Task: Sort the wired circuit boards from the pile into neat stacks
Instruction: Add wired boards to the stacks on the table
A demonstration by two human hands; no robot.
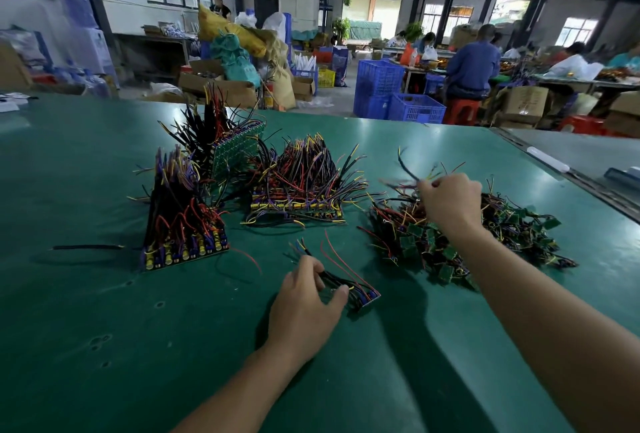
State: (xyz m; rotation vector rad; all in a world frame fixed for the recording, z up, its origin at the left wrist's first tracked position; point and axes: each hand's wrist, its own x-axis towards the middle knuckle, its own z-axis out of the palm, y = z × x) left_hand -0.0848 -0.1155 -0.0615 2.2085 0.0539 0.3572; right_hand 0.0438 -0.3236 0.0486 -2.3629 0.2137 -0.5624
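Observation:
A loose pile of small green wired boards (512,235) lies at the right of the green table (104,328). My right hand (450,204) hovers over the pile and pinches a bunch of wires (412,173) lifted from it. My left hand (304,304) grips a short row of wired boards (360,294) lying on the table in front of me. Three sorted stacks stand further back: one at the left (183,228), one in the middle (298,190), and a tilted one behind (228,141).
A single black wire (86,247) lies left of the left stack. A white tube (547,159) rests at the table's right edge. Beyond the table are blue crates (398,93), cardboard boxes, sacks, and seated people at other benches.

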